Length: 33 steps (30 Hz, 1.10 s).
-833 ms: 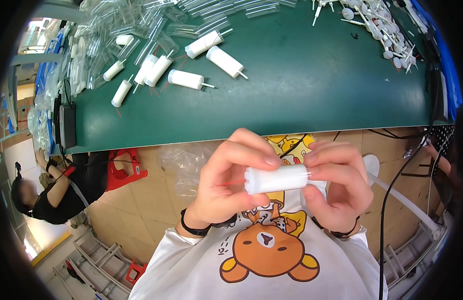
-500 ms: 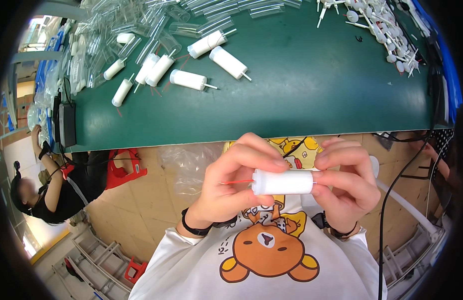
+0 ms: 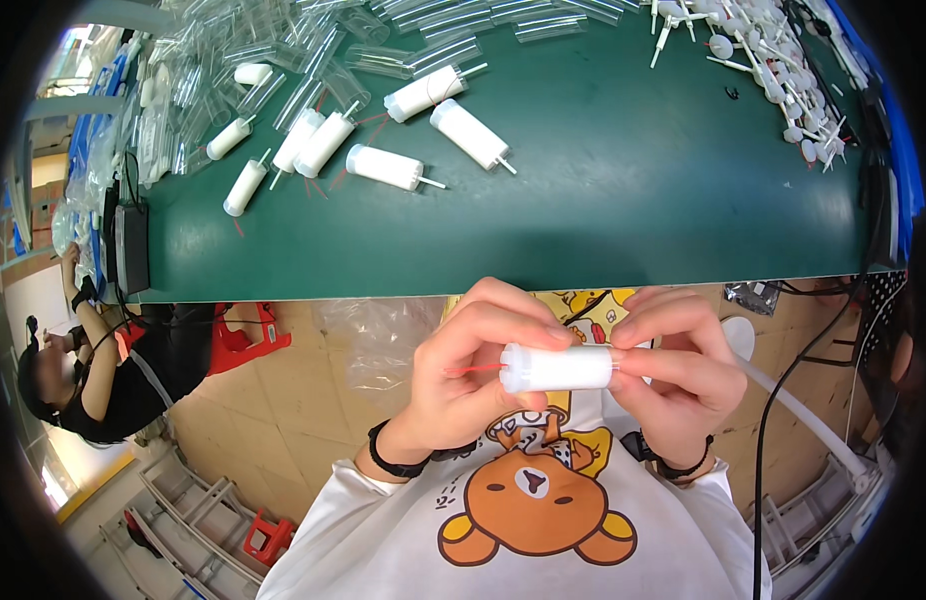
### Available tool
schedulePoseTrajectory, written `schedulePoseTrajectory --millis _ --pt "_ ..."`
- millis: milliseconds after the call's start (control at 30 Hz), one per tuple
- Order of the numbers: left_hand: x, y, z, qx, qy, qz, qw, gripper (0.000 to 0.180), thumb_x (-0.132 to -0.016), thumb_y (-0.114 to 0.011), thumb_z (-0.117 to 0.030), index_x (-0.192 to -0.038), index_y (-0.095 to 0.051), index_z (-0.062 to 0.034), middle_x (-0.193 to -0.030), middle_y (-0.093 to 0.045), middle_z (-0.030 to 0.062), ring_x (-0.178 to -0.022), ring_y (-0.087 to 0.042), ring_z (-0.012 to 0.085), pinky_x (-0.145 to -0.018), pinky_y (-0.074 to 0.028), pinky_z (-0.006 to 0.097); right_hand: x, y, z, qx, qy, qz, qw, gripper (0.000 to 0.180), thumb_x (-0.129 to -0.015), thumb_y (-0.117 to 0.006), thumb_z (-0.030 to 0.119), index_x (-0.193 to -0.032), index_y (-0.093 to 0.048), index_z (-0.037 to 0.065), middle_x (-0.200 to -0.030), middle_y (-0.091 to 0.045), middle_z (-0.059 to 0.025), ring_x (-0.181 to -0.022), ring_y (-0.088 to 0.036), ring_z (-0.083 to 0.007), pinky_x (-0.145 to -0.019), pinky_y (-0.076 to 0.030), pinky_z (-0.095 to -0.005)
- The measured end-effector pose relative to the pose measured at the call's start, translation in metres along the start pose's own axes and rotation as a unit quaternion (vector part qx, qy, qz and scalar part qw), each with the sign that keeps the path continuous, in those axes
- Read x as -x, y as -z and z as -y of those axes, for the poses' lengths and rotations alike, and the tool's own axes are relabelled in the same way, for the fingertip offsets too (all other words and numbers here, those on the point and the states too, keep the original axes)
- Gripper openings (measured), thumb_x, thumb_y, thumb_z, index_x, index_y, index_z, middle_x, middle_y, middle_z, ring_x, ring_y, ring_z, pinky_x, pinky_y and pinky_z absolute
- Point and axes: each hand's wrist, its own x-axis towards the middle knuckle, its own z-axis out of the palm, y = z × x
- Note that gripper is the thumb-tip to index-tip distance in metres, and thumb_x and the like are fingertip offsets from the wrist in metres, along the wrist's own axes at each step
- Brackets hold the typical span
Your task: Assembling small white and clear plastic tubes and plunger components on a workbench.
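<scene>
A white cylindrical tube (image 3: 561, 368) lies level between both hands, below the green table's front edge and above my shirt. My left hand (image 3: 463, 375) pinches its capped left end, where a thin red wire (image 3: 468, 369) sticks out sideways. My right hand (image 3: 678, 368) grips its right end with fingers curled over it. On the green table (image 3: 623, 210) lie several more white tubes (image 3: 385, 166) with thin pins at their ends, at the upper left.
Clear plastic tubes (image 3: 313, 50) are heaped along the table's far left. White pin parts (image 3: 773, 60) pile at the far right. A black box (image 3: 133, 248) sits at the table's left edge. Another person (image 3: 93, 370) crouches on the floor at left. Black cables (image 3: 783, 400) hang at right.
Both hands carried the white tube slightly right and lower; the thumb and fingers shifted on it, and the red wire now shows at its left end.
</scene>
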Motion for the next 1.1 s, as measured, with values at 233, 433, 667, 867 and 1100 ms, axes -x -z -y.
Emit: schedulePoseTrajectory --millis 233,433,667,867,1100 --pt "-0.005 0.011 0.002 0.013 -0.008 0.016 1.0 0.042 -0.079 -0.069 -0.013 -0.115 -0.05 0.0012 -0.108 -0.049 0.0136 -0.099 -0.055 0.0204 -0.083 -0.048 0.033 -0.005 -0.011 -0.003 -0.048 -0.038 -0.005 0.998 0.021 -0.067 -0.073 -0.004 -0.086 -0.068 0.002 -0.091 -0.062 -0.0096 -0.078 -0.059 -0.0202 -0.07 -0.047 -0.0331" --pt "-0.015 0.008 -0.013 0.029 0.097 -0.012 0.995 0.081 -0.08 -0.064 -0.008 -0.142 -0.011 -0.0018 -0.127 -0.04 0.0191 -0.105 -0.054 0.0259 -0.09 -0.043 0.037 -0.022 -0.027 -0.009 0.062 -0.023 -0.087 0.994 0.019 -0.066 -0.072 -0.008 -0.084 -0.067 -0.001 -0.09 -0.061 -0.0112 -0.078 -0.061 -0.0212 -0.064 -0.049 -0.0277" --pt "-0.011 0.005 -0.015 -0.027 0.125 -0.037 0.991 0.082 -0.084 -0.058 -0.017 -0.144 -0.003 -0.0045 -0.138 -0.03 0.0248 -0.109 -0.054 0.0303 -0.089 -0.042 0.037 -0.057 -0.033 -0.028 0.092 0.035 -0.158 0.983 0.018 -0.069 -0.068 -0.01 -0.086 -0.066 -0.004 -0.092 -0.06 -0.0115 -0.083 -0.062 -0.0208 -0.082 -0.051 -0.0339" --pt "-0.013 0.002 -0.019 -0.02 0.158 -0.031 0.987 0.053 -0.088 -0.044 -0.002 -0.136 -0.022 -0.0004 -0.13 -0.04 0.0222 -0.107 -0.055 0.0258 -0.094 -0.04 0.039 -0.074 -0.034 -0.037 0.198 0.03 -0.095 0.975 0.015 -0.072 -0.066 -0.007 -0.087 -0.065 -0.002 -0.097 -0.06 -0.0125 -0.082 -0.063 -0.0224 -0.088 -0.049 -0.0353" --pt "-0.009 0.004 -0.015 -0.032 0.169 -0.035 0.984 0.038 -0.09 -0.045 0.001 -0.126 -0.034 0.0011 -0.123 -0.049 0.0191 -0.109 -0.056 0.0216 -0.096 -0.039 0.035 -0.068 -0.017 -0.016 0.202 -0.044 -0.051 0.977 0.014 -0.074 -0.067 -0.001 -0.087 -0.064 0.001 -0.1 -0.062 -0.0096 -0.084 -0.062 -0.0223 -0.068 -0.049 -0.0282"
